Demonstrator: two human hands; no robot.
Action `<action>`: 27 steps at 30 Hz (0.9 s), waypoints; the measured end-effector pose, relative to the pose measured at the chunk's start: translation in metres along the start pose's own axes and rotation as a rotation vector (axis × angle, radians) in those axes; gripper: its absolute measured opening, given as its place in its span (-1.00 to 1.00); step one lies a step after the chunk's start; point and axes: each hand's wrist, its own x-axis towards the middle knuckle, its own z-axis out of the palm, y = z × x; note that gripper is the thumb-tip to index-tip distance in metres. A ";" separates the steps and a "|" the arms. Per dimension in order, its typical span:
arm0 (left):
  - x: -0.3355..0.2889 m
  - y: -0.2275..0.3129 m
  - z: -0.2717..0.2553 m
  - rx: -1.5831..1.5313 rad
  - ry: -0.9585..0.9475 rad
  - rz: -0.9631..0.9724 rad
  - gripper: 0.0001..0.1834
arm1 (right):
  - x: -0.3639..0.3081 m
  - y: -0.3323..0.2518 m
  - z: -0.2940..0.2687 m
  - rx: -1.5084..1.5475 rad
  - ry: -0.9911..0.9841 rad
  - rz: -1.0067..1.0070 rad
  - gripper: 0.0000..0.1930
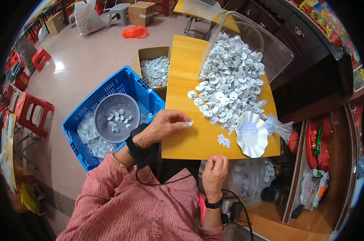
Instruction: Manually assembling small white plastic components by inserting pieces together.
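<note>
One tiny white piece (189,123) is pinched between thumb and finger of my left grip (164,125), just above the near part of the yellow counter (180,72); my right grip (215,172) is curled up narrow by the near edge, and I can't tell if anything's in it; progress-wise, I'd guess the parts (121,118) in the colander (109,105) left of my left grip are the done ones, while the heap of round white parts (230,80) ahead and to the right is what's left; so early days, by the look of it, though nothing here really settles that.

Counts, working outward: one piece in the left grip; just right of it, a scatter of white bits (224,141), maybe ten or so, but they overlap; further right, one fluted white dish (254,146) holding pale bits too jumbled to count, plus one clear plastic bag (280,127) beside it; the heap is way past counting, spilling from one clear bin (276,60) that looks tipped over; back on the left side, one colander with roughly fifteen parts, sitting in one blue crate (85,100); ahead of my left grip, past the counter's edge, one cardboard box (150,51) with loads of pale pieces, no chance of a number there.
</note>
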 end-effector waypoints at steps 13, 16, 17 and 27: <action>-0.061 -0.020 0.027 -0.940 -0.153 -0.213 -0.68 | 0.026 -0.058 0.006 0.463 -0.039 0.063 -0.88; -0.063 -0.020 0.026 -0.929 -0.152 -0.218 -0.68 | 0.026 -0.061 0.009 0.463 -0.044 0.063 -0.88; -0.063 -0.021 0.025 -0.930 -0.151 -0.219 -0.68 | 0.025 -0.061 0.009 0.469 -0.046 0.069 -0.88; -0.064 -0.020 0.024 -0.828 -0.155 -0.164 -0.71 | 0.026 -0.064 0.011 0.498 -0.062 0.068 -0.88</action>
